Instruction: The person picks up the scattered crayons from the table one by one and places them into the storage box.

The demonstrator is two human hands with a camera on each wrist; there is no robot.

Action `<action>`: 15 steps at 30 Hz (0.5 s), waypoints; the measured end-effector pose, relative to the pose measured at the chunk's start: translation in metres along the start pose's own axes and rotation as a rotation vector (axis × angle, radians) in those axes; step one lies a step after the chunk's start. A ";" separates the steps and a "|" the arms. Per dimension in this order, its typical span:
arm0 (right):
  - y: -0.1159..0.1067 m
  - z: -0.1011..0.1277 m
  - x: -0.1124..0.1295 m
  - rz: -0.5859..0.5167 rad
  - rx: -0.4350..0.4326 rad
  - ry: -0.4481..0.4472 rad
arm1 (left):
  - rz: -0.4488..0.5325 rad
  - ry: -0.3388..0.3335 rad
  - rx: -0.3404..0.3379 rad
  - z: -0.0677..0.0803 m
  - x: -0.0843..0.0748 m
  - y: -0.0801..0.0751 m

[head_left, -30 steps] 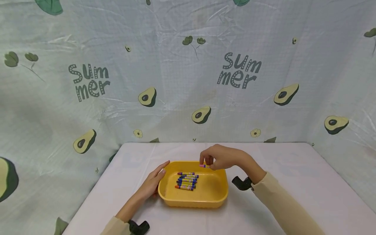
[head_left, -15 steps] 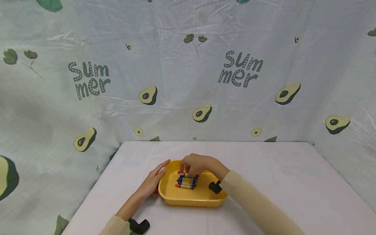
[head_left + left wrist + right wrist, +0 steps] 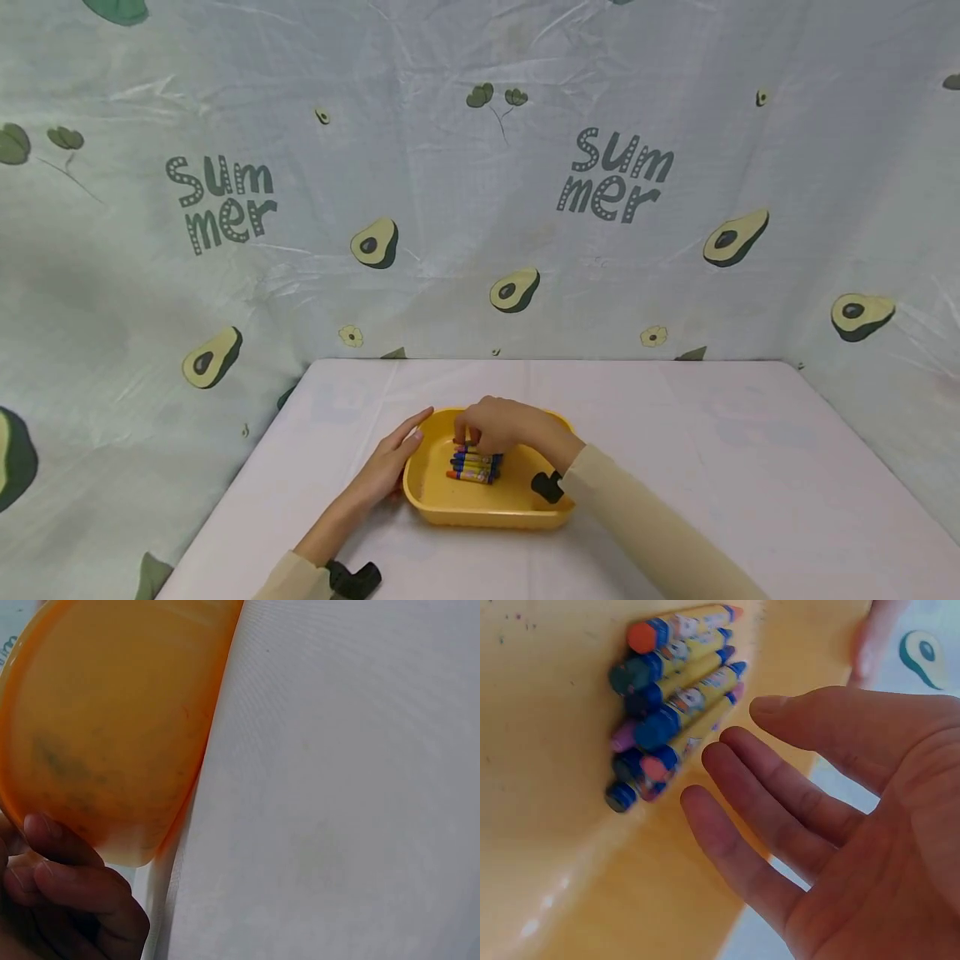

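Whereas a second earlier the right hand (image 3: 501,427) hovers at the tray's far right rim pinching a pink crayon, now lowered over the row of crayons (image 3: 474,464) at lower centre of the head view, inside the yellow tray (image 3: 480,504). Pink crayon gone from the fingers, judged laid with the row; grip itself hidden here behind the knuckles. Left hand (image 3: 390,468) unchanged against the tray's left wall, fingers straight.

Left wrist view: only the tray's underside (image 3: 105,727) at upper left, white table (image 3: 337,787), and curled fingertips (image 3: 64,844) touching the rim; no crayons.

Right wrist view: right hand (image 3: 832,825) spread and empty, fingers (image 3: 735,847) extended just beside the stacked crayons (image 3: 671,697) at upper left; a pink tip (image 3: 622,739) among the blue ones, unseen from the head.
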State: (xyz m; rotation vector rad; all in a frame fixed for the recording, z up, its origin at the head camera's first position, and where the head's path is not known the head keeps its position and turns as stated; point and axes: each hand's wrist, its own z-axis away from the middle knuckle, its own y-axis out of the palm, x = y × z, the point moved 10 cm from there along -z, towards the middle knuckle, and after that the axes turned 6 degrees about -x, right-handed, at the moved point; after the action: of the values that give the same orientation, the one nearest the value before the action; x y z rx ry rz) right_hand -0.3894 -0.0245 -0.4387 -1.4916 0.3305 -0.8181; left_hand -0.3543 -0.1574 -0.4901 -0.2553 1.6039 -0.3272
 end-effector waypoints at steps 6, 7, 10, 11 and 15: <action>-0.008 0.016 -0.001 -0.052 -0.040 -0.047 | 0.019 0.004 0.001 0.004 0.005 0.004; -0.011 0.021 -0.002 -0.074 -0.042 -0.055 | 0.023 -0.001 0.007 0.004 0.006 0.005; -0.022 0.038 -0.008 -0.129 -0.059 -0.084 | 0.026 0.000 0.017 0.006 0.006 0.007; -0.027 0.044 -0.010 -0.149 -0.069 -0.093 | 0.012 -0.003 0.012 0.006 0.006 0.007; -0.052 0.077 -0.032 -0.211 -0.152 -0.107 | -0.061 -0.035 0.024 0.006 0.005 0.000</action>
State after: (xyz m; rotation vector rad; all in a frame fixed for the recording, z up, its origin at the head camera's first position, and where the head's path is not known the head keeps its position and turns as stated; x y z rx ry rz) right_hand -0.3753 0.0601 -0.3903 -1.7271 0.1596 -0.8907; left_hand -0.3484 -0.1592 -0.4949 -0.2903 1.5592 -0.3869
